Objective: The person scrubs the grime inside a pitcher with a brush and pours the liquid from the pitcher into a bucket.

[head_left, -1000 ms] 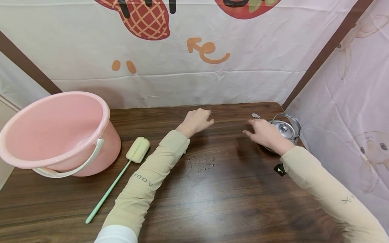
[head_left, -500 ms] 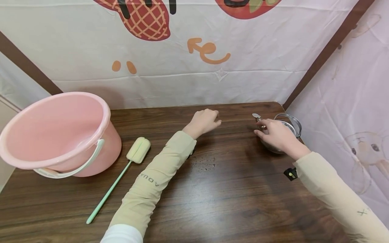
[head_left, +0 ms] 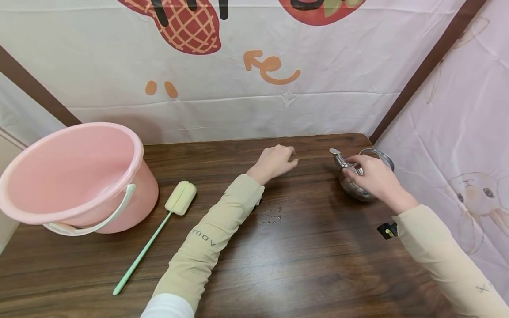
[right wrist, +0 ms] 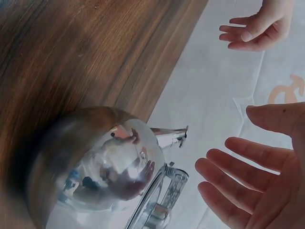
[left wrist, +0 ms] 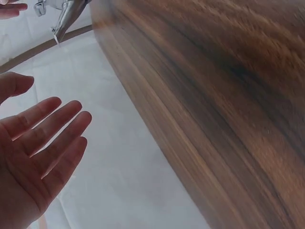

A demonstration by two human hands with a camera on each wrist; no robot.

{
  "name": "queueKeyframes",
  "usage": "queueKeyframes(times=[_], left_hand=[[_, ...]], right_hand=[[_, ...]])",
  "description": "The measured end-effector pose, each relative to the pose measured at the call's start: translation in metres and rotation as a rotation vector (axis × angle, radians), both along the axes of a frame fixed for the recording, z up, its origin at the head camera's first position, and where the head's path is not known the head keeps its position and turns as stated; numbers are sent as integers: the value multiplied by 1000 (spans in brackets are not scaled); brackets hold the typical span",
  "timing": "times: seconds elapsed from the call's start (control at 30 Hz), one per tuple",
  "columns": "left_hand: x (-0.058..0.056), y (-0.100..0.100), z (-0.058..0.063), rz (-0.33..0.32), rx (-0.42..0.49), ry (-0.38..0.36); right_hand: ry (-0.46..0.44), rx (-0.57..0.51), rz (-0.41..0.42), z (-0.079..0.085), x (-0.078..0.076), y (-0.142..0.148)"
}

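Observation:
A shiny metal kettle (head_left: 355, 189) stands on the dark wooden table at the back right, its spout (head_left: 337, 156) pointing left and its loop handle (head_left: 382, 155) raised. My right hand (head_left: 373, 174) hovers over the kettle, overlapping its lid in the head view. In the right wrist view the fingers (right wrist: 238, 183) are spread and relaxed, a gap away from the kettle (right wrist: 102, 167). My left hand (head_left: 274, 162) is held above the table left of the spout. The left wrist view shows its fingers (left wrist: 57, 129) loosely extended, holding nothing.
A pink bucket (head_left: 141, 176) with a white handle stands at the left. Beside it lies a yellow sponge brush (head_left: 180, 198) with a long green stick. Small drops (head_left: 274, 215) dot the table middle. Printed fabric (head_left: 222, 115) hangs behind and at the right.
My right hand has moved right over the kettle, uncovering the spout and now covering the lid. My left hand has drifted a little to the right.

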State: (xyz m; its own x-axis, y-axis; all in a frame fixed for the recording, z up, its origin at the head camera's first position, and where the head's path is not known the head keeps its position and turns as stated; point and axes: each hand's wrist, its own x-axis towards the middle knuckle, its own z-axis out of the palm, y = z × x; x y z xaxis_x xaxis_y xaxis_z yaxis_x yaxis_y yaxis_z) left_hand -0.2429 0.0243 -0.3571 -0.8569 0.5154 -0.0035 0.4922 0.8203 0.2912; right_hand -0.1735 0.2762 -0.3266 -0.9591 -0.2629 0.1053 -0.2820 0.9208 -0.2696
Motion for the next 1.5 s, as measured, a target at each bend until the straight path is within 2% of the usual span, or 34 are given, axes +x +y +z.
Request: queueKeyframes(times=[0.33,0.57,0.83,1.07,1.5], left_hand=[[2,13,-4,-1,38,14],[2,21,-7,-4,55,40],[2,31,-12,-11,81,77],[2,40,-13,-14,128,97],[2,53,-21,-48,241,152]], right_hand=[[48,-48,-38,-3,7,15],[44,-90,-109,-3,11,28],[65,-112,-152,-5,14,38],[66,-121,-215,-9,16,43],[193,-184,-295,-21,19,47]])
